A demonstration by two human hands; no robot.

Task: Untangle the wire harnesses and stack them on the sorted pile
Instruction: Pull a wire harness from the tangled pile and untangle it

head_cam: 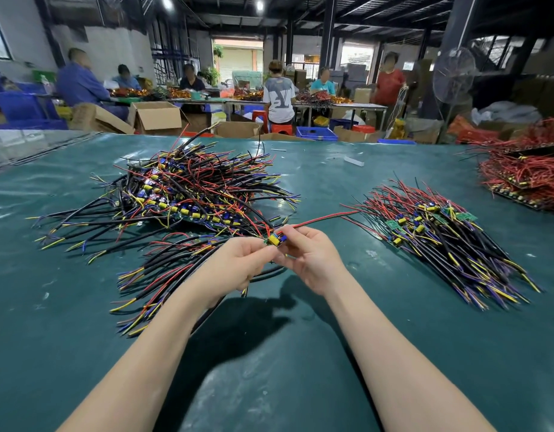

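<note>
Table: green-covered, spread beneath the held harness.
Tangled heap: piled just beyond and left of the held harness.
Sorted pile: laid out right of the held harness, wires fanned alike.
Left hand: fingertips curled, pinching the held harness from its left.
Right hand: fingers curled, pinching the held harness from its right.
Held harness: lifted off the table between both hands, red lead stretched rightward toward the sorted pile.

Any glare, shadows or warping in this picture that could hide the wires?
Head view: glare on the table cover at far left; left hand and right hand cast a dark shadow below; wide lens bows the far edge; the held harness is sharp.
</note>
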